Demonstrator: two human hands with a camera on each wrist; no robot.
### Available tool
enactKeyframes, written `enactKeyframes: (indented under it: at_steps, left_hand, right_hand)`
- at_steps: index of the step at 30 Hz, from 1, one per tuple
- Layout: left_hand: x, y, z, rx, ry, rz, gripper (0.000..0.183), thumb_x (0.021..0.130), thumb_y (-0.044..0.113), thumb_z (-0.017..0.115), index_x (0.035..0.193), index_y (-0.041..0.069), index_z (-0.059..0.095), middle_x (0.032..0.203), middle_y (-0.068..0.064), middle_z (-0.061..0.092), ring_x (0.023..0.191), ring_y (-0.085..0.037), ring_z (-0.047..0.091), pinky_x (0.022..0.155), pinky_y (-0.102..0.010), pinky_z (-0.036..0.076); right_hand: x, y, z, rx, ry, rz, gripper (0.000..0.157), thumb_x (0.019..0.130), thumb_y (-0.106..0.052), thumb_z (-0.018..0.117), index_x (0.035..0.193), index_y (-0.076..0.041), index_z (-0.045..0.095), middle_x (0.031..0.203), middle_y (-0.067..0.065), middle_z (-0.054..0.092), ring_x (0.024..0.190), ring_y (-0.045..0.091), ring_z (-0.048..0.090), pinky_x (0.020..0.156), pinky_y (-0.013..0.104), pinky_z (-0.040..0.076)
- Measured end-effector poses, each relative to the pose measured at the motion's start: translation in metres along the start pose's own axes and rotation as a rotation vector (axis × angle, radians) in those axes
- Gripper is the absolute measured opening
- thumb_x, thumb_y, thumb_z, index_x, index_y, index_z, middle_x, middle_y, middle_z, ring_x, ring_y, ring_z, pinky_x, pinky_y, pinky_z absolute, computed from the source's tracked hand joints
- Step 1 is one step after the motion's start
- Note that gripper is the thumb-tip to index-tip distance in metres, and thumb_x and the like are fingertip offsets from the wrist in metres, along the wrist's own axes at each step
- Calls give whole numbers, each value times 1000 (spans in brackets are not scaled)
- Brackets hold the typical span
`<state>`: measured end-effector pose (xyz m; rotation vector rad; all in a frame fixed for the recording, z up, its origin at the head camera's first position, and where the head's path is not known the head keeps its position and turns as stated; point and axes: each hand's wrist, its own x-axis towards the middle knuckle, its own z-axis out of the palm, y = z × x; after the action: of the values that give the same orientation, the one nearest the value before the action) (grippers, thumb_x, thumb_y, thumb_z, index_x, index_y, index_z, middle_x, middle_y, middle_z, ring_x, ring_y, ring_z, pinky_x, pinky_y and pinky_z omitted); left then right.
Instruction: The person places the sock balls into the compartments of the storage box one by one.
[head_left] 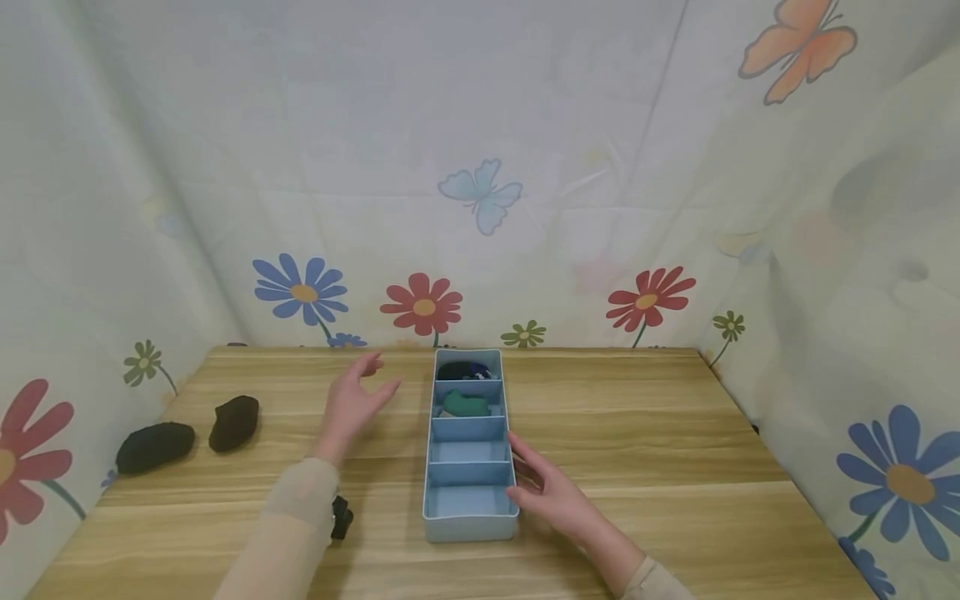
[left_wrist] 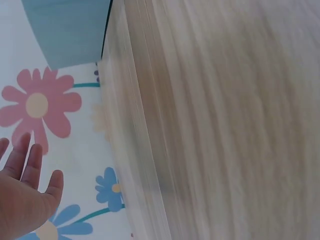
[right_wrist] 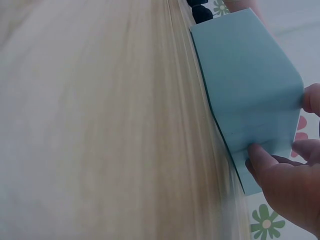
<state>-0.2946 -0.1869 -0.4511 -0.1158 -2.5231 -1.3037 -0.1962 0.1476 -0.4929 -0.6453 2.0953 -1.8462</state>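
A long light-blue divided box (head_left: 471, 527) stands in the middle of the table. Its far compartment holds a dark cloth bundle (head_left: 454, 372) with blue and white parts; a green cloth bundle (head_left: 467, 405) lies in the one before it. The two nearer compartments have bare floors. My left hand (head_left: 352, 408) hovers left of the box, fingers spread and nothing in them. On the box's right side, my right hand (head_left: 553, 493) rests its fingertips against the outer wall and rim, as the right wrist view also shows with the fingers (right_wrist: 262, 157) on the blue wall.
Two black, sock-like rolled bundles, one long (head_left: 155, 447) and one shorter (head_left: 234, 423), lie at the table's left side. A wood-grain table (head_left: 637, 417) meets a flower-and-butterfly curtain (head_left: 570, 250) at the back and sides. A small black device (head_left: 341, 517) sits at my left wrist.
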Motion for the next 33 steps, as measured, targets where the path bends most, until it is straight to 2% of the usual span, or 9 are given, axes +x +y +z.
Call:
enactKeyframes:
  at_steps: [8,18,27,33]
  left_hand:
    - [1,-12,-18,15,48,-19,64,90,24,74,145,5,47,135,-21,57,128,-37,49,106,-55,38]
    - [2,-27,-37,74,92,0,65,89,23,74,145,3,46,133,-23,58,126,-40,50,106,-55,37]
    - [-4,-36,-58,69,132,-34,68,90,26,74,145,1,45,137,-23,55,129,-41,47,106,-57,36]
    - [-9,-43,-75,97,174,-96,72,91,33,71,150,4,40,141,-23,51,131,-42,44,106,-59,35]
  right_hand:
    - [0,0,0,-7,4,2,76,94,-3,65,157,-2,22,158,27,23,140,46,30,112,48,30]
    - [0,-2,0,9,0,0,77,94,-3,65,156,0,21,158,28,21,140,47,29,112,49,29]
    - [0,-1,0,15,0,3,78,94,-3,65,156,0,20,158,28,20,141,47,28,112,49,29]
    - [0,0,0,17,-4,-3,78,94,-2,65,156,0,19,159,27,19,141,47,28,113,49,28]
